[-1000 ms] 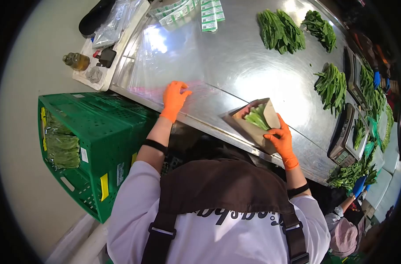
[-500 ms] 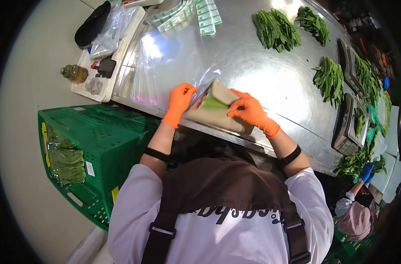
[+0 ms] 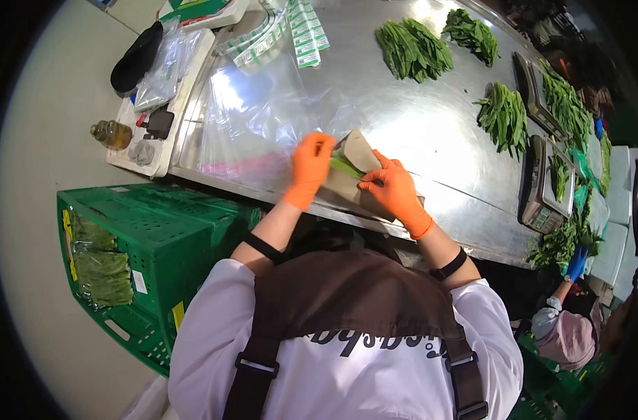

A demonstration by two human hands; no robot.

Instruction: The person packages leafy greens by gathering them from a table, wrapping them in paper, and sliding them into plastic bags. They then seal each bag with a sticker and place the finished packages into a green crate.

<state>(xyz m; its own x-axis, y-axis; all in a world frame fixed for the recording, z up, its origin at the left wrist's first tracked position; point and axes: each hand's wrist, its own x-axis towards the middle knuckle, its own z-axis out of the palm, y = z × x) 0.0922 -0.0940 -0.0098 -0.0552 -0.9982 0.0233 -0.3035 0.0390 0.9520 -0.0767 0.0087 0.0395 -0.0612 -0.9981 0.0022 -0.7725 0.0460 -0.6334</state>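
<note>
My left hand (image 3: 310, 168), in an orange glove, is held with bent fingers pressed together at the left end of a brown wrapper (image 3: 359, 151); what it pinches is hidden. On the wrapper's right part, my right hand (image 3: 396, 192), gloved alike, grips it between thumb and fingers. The wrapper looks like stiff paper, folded over, with green leaves (image 3: 345, 166) showing in its fold. It lies at the front edge of the steel table (image 3: 466, 203). Clear plastic bags (image 3: 242, 126) are spread flat just left of my left hand.
Leafy green bunches (image 3: 413, 49) lie at the back right, beside scales (image 3: 546, 185). Label strips (image 3: 306, 31) lie at the back. A green crate (image 3: 151, 224) with bagged greens stands at the left, below a white tray (image 3: 161, 150). A co-worker's blue-gloved hand (image 3: 578, 262) is at far right.
My left hand has moved right, closer to my right hand and the wrapper's opening. Less of the leaves shows now. The whole view has shifted a little.
</note>
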